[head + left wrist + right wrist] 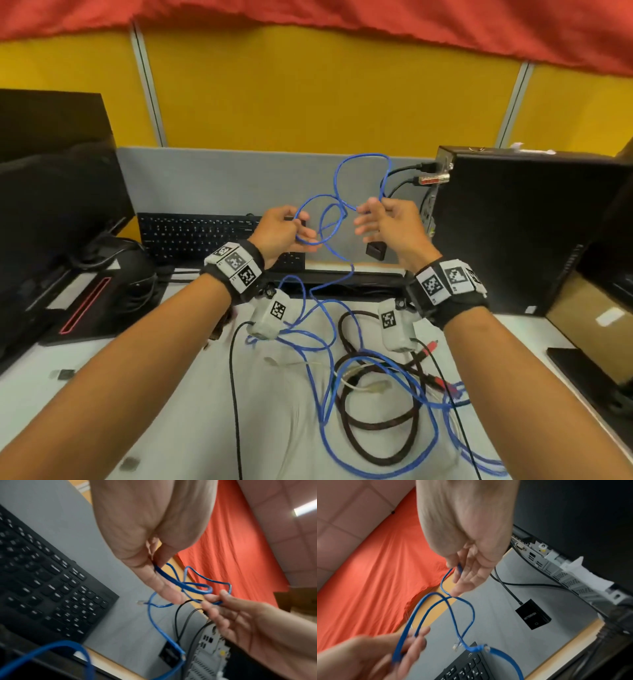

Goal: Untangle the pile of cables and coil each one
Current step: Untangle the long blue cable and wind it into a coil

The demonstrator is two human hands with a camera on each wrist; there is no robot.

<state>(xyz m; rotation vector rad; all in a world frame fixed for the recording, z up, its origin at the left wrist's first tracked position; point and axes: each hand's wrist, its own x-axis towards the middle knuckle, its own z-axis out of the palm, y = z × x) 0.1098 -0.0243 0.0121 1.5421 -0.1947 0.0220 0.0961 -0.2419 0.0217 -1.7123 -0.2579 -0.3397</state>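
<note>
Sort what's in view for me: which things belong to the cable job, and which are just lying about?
Job:
- blue cable, pinched by left hand and right hand
- brown cable on the desk
- white cable in the pile
- red-tipped cable in the pile

Lying about:
- keyboard
- computer tower
- black adapter
- monitor

Both hands are hanging above the table [191, 428], the left hand [279, 233] left of the right hand [390, 226], with a looped cable [337, 205] stretching between them. Below, the cable pile [373, 394] is lying on the table. Behind sits a keyboard [191, 236]; a computer tower [524, 233] is standing to the right, a monitor [51, 192] to the left.
</note>
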